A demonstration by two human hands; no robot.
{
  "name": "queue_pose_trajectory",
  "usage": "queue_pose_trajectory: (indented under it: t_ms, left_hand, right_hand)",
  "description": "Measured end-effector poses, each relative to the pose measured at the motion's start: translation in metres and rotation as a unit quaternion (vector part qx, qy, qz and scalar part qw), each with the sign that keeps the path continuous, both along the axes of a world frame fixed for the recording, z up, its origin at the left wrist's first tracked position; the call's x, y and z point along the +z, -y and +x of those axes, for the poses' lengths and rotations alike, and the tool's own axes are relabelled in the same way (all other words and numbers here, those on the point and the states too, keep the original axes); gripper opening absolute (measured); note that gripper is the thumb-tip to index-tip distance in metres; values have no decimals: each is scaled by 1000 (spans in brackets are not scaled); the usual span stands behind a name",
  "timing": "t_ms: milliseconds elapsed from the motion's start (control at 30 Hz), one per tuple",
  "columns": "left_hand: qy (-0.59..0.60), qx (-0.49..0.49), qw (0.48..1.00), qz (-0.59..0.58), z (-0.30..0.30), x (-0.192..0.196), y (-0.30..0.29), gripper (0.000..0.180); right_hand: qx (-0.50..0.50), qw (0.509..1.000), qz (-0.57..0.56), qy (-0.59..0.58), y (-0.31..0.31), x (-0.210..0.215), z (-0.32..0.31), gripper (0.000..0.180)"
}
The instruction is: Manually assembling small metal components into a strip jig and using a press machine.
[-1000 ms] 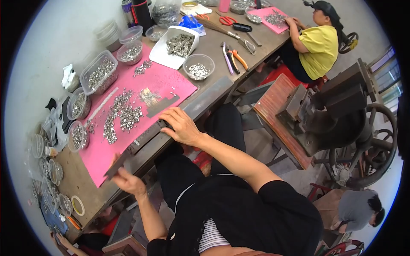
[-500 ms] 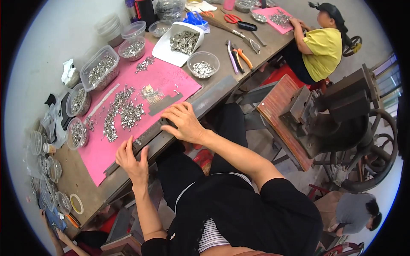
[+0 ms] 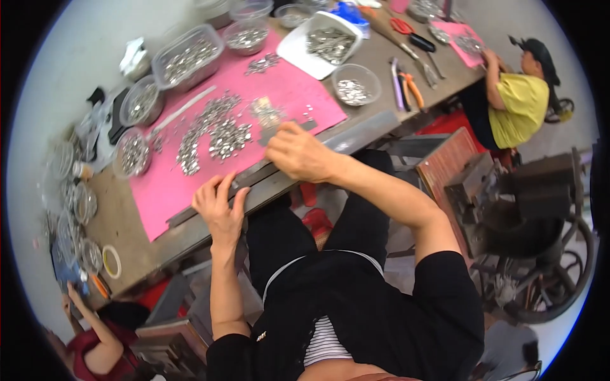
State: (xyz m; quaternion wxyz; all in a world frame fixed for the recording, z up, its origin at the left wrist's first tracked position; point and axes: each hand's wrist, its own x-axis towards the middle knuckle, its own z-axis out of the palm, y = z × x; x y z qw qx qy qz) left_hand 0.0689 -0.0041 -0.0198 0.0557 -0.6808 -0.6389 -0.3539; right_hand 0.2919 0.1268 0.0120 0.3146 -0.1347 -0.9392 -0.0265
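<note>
A long dark metal bar (image 3: 257,173) lies along the front edge of the table. Over its left part rests my left hand (image 3: 218,208), thumb and fingers apart, fingertips at the bar. Farther right, my right hand (image 3: 297,153) is closed above the bar's other end. Its curled fingers hide whatever may be in them. Just beyond it a flat grey metal plate (image 3: 307,126) lies partly covered by the hand. A loose heap of small shiny metal pieces (image 3: 230,138) spreads over the pink sheet (image 3: 155,213), near a little bundle of thin pins (image 3: 267,112).
Tubs of metal pieces line the back, among them a rectangular tub (image 3: 188,58) and a round bowl (image 3: 356,85). A white scoop (image 3: 298,49) and pliers (image 3: 412,90) lie beyond. To the right stands a press with a handwheel (image 3: 559,286). A person in yellow (image 3: 522,105) sits at the far right.
My right hand's fingers, spread over the bar before, are now curled closed. My left hand stays at the bar with its fingers apart. The whole view has shifted, moving the table rightward and up.
</note>
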Motion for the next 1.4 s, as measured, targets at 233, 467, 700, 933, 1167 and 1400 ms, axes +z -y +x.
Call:
queue_pose_trajectory:
  t_ms: [233, 467, 700, 933, 1167, 1400]
  left_hand:
    - [6, 3, 1000, -14, 2, 5, 3, 49]
    - [26, -102, 994, 30, 34, 32, -52, 32]
    - [-31, -215, 976, 13, 82, 27, -159, 14]
    - [-86, -259, 962, 14, 88, 17, -179, 13]
    - [-76, -244, 967, -10, 83, 15, -177, 9]
    - [28, -233, 968, -91, 42, 30, -147, 12]
  right_hand:
    - [-207, 964, 61, -155, -106, 53, 48, 17]
    - [-224, 960, -122, -117, -72, 24, 56, 14]
    - [-269, 928, -201, -161, -48, -18, 56, 9]
    - [-269, 919, -240, -160, -46, -18, 55, 7]
    - [-316, 924, -202, -77, -53, -24, 48, 10]
    - [-249, 935, -220, -119, -32, -11, 41, 8]
